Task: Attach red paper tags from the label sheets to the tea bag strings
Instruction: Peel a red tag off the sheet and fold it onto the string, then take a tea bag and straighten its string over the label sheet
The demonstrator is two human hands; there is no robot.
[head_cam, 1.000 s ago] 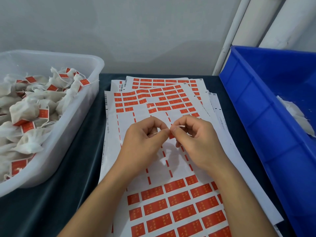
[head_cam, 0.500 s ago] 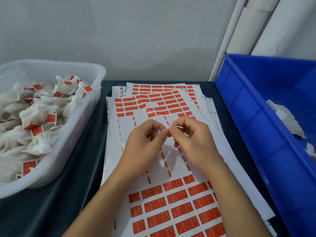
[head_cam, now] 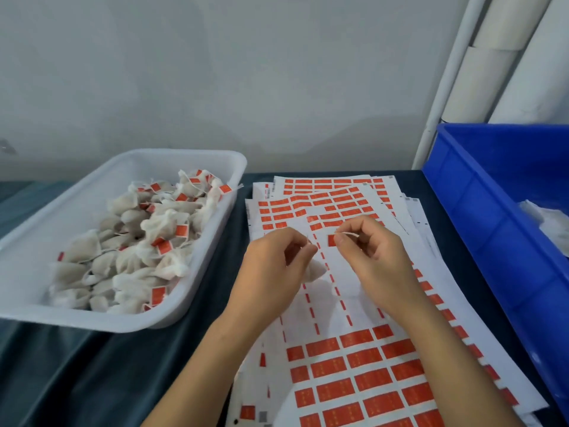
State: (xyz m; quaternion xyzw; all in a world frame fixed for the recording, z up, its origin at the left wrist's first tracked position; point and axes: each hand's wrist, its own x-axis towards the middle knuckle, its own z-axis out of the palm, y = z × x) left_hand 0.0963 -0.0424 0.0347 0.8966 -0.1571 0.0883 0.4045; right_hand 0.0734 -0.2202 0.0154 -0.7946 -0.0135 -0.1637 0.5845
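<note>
Both hands hover over the stack of label sheets (head_cam: 335,306), close together with fingers curled. My right hand (head_cam: 377,261) pinches a small red paper tag (head_cam: 331,240) together with the end of a white string (head_cam: 348,233) between thumb and forefinger. Just to its left, my left hand (head_cam: 274,269) pinches a white tea bag (head_cam: 314,270), which hangs under its fingertips. The string between the two hands is too thin to follow. Rows of red tags (head_cam: 354,386) fill the near part of the top sheet, and its middle is peeled bare.
A white plastic tray (head_cam: 197,157) at the left holds several tea bags with red tags (head_cam: 147,241). A blue bin (head_cam: 480,229) at the right holds white tea bags (head_cam: 551,224). A dark cloth (head_cam: 92,371) covers the table. The wall and white pipes stand behind.
My hands have drawn a little apart. The red tag now shows at my right fingertips and the tea bag shows below my left fingers. The view has tilted upward.
</note>
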